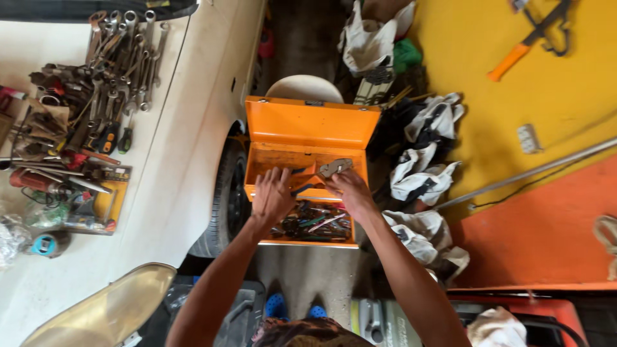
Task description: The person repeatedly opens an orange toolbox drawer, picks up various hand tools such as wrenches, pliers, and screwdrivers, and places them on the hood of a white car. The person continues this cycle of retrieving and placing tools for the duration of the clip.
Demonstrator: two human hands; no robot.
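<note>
Two bare hands over an open orange metal toolbox [308,132], right hand [348,191] fingers pinching orange-handled grey pliers [321,173], left hand [272,196] fingers spread, touching the handles.

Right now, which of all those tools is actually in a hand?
The grey-jawed pliers, gripped by the right hand over the open orange toolbox; the wrenches lie untouched.

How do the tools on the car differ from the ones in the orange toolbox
The tools on the car lie spread over its white surface, wrenches fanned side by side; the tools in the orange toolbox sit heaped between its walls. Both hands, left and right, are at the box, none at the car. Both are mixed hand tools.
</note>
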